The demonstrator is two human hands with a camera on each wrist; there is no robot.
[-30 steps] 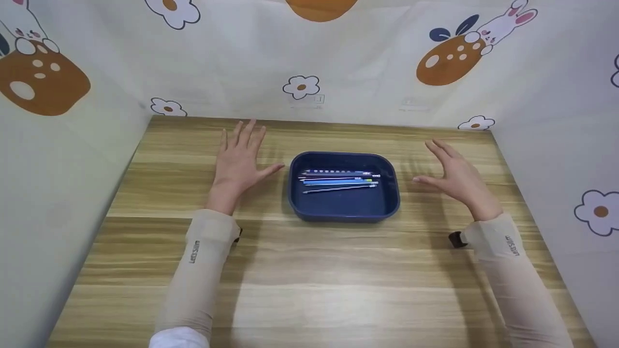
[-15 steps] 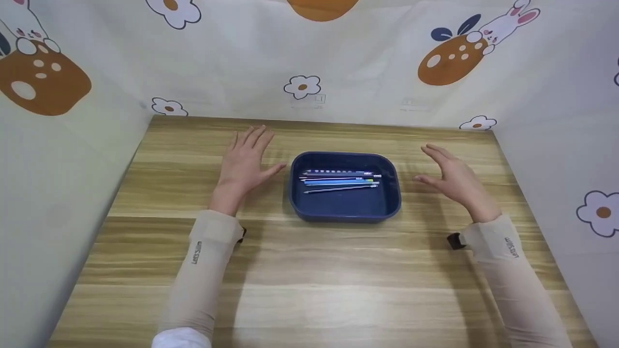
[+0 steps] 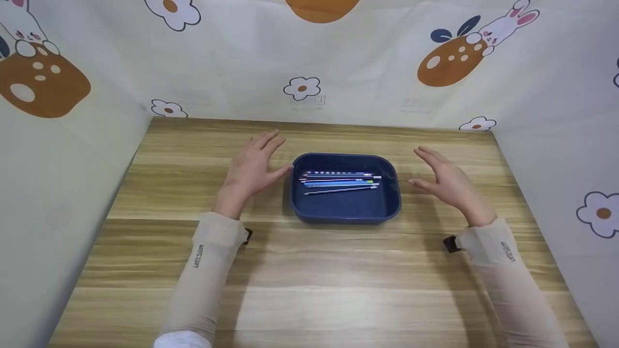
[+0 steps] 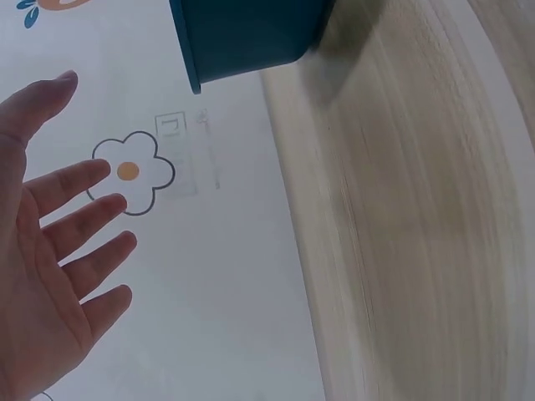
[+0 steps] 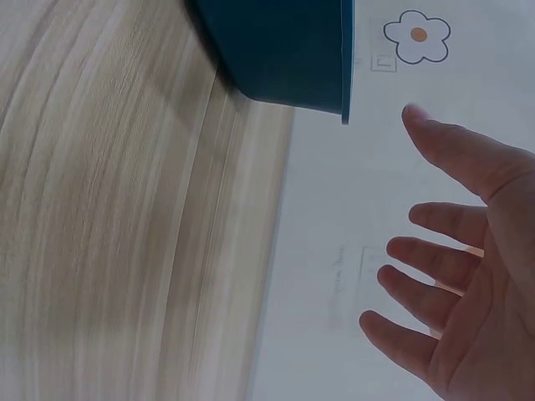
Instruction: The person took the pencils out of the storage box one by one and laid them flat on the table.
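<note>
A dark blue rectangular bin (image 3: 338, 208) with rounded corners sits on the wooden table, and several pencils (image 3: 338, 182) lie side by side inside it. My left hand (image 3: 249, 169) is at the bin's left side, fingers spread and thumb tip right at the rim in the head view. On the other side, my right hand (image 3: 449, 181) is held apart from the bin, thumb and fingers extended towards it. Both palms face the bin; neither hand holds anything. Each wrist view shows the bin's outer wall (image 4: 251, 38) beyond the relaxed fingers.
The wood-grain table (image 3: 314, 280) reaches back to a pale wall covering (image 3: 232, 63) printed with flowers and rabbits. Similar covering (image 3: 556, 145) stands along the right and left sides. A small black device (image 3: 452, 244) is strapped at the right wrist.
My left hand has moved right, closer to the bin's rim, and its fingers have turned inward. My right hand has shifted slightly left towards the bin. The bin and pencils have stayed in place.
</note>
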